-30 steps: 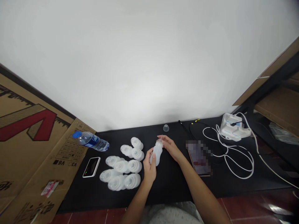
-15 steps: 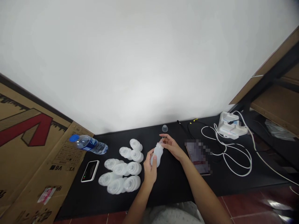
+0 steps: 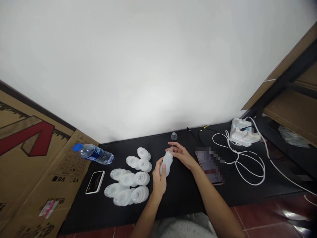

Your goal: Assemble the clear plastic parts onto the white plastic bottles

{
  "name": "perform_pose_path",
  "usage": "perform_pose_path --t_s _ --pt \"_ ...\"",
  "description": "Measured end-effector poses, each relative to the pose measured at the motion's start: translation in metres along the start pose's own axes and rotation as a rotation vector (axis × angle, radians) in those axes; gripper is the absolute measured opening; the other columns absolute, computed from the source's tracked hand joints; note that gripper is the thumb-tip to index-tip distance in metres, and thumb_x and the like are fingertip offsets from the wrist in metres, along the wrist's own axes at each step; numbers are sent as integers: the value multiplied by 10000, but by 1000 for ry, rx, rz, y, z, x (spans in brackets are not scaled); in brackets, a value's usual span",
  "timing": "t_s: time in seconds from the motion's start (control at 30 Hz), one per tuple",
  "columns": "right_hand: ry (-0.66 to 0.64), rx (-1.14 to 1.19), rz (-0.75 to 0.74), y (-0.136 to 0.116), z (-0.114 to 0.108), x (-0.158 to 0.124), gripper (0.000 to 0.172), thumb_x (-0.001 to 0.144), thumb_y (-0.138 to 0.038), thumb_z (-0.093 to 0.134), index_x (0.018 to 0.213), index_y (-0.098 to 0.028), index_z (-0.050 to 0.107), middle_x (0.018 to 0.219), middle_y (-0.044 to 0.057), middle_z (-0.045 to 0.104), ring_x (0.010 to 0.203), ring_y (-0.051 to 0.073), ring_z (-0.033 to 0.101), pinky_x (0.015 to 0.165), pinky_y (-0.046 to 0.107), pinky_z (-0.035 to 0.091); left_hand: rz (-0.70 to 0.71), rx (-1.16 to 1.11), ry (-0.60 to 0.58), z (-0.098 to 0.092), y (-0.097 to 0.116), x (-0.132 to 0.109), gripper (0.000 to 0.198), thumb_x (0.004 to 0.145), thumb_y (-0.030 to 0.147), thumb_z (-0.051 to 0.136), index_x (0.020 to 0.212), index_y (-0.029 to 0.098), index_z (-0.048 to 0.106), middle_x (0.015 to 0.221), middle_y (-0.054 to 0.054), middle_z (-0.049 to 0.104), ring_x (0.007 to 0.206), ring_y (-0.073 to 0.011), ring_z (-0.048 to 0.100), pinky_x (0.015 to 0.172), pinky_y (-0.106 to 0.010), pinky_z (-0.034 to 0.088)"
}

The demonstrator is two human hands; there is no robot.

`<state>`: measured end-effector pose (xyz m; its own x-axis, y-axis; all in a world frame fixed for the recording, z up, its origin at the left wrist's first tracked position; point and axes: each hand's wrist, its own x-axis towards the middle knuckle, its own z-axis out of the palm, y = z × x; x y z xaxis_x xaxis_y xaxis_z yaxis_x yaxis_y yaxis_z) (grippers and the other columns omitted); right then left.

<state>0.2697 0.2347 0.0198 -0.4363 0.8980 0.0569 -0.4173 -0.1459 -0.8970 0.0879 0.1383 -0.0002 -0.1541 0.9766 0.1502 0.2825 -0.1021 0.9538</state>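
My left hand [image 3: 158, 177] wraps around the body of a translucent white plastic bottle [image 3: 167, 164], which is tilted with its neck up and to the right. My right hand [image 3: 181, 156] comes in from the right, its fingertips pinching at the bottle's neck. A small clear plastic cap [image 3: 174, 136] stands on the black table [image 3: 188, 195] beyond my hands. Just left of my left hand lies a cluster of several similar white bottles [image 3: 131, 178], stacked on their sides.
A blue-capped water bottle [image 3: 92, 153] lies at the table's left end, near a black power bank [image 3: 95, 182]. To the right are a pixelated phone [image 3: 209, 167], white cables [image 3: 247, 165] and a white device [image 3: 244, 133]. Cardboard [image 3: 37, 158] leans at left.
My hands keep the same hold on the bottle. The whole view has drifted slightly, with the table and objects shifting a little lower and left.
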Motion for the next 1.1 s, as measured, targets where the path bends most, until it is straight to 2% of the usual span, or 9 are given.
perform_pose_path --t_s 0.1,0.23,0.3,0.4,0.47,0.63,0.87,1.0,1.1 --pt "53 -49 -1 2 1 1 483 878 -382 911 1306 -263 721 1094 52 780 995 225 702 907 361 509 4 4 -31 0 2 0 489 1118 579 479 1379 216 677 1329 -135 764 1219 -307 725 1073 -441 541" --pt "163 -127 2 8 2 4 390 841 -418 936 1152 -243 781 917 -3 708 868 192 664 839 335 504 12 7 -9 1 2 -1 493 1099 587 527 1390 217 671 1355 -140 752 1251 -309 718 1083 -439 544" --pt "155 -129 -6 9 4 4 395 869 -447 912 1184 -246 784 950 10 730 908 206 684 877 351 516 6 -2 16 1 2 0 503 1103 591 515 1384 204 669 1349 -149 755 1256 -312 717 1071 -437 552" --pt "72 -72 -6 6 5 3 449 932 -466 855 1318 -265 744 1157 74 797 1078 250 725 983 396 522 -6 1 50 1 0 1 507 1115 593 478 1360 197 679 1329 -149 764 1238 -312 723 1069 -448 550" --pt "28 -39 4 3 5 1 479 931 -447 862 1351 -266 720 1214 99 810 1111 260 737 1006 411 522 -9 0 54 1 -1 1 506 1114 594 479 1352 198 685 1325 -148 766 1235 -314 724 1073 -452 548" --pt "61 -56 15 3 5 1 437 889 -423 906 1255 -254 738 1090 67 818 991 238 747 946 392 528 -27 -27 11 1 -3 0 526 1083 608 545 1388 200 673 1352 -153 761 1264 -324 721 1061 -443 567" --pt "109 -66 -12 11 6 5 397 834 -445 951 1109 -250 741 944 15 772 868 209 714 839 348 519 -6 23 53 2 -7 -1 495 1059 561 613 1406 213 680 1392 -146 749 1297 -328 715 1129 -476 548" --pt "99 -56 -32 10 10 4 500 852 -477 937 1260 -265 739 1037 50 808 975 242 744 920 383 533 -6 -23 48 2 -9 -1 513 1087 587 552 1391 200 697 1368 -152 762 1298 -332 714 1125 -478 547" --pt "63 -22 -14 6 14 4 517 944 -584 821 1339 -260 742 1146 102 821 1114 286 741 999 434 533 -28 -61 64 2 -13 -1 561 1099 626 496 1363 186 721 1337 -158 776 1275 -332 723 1120 -482 549"
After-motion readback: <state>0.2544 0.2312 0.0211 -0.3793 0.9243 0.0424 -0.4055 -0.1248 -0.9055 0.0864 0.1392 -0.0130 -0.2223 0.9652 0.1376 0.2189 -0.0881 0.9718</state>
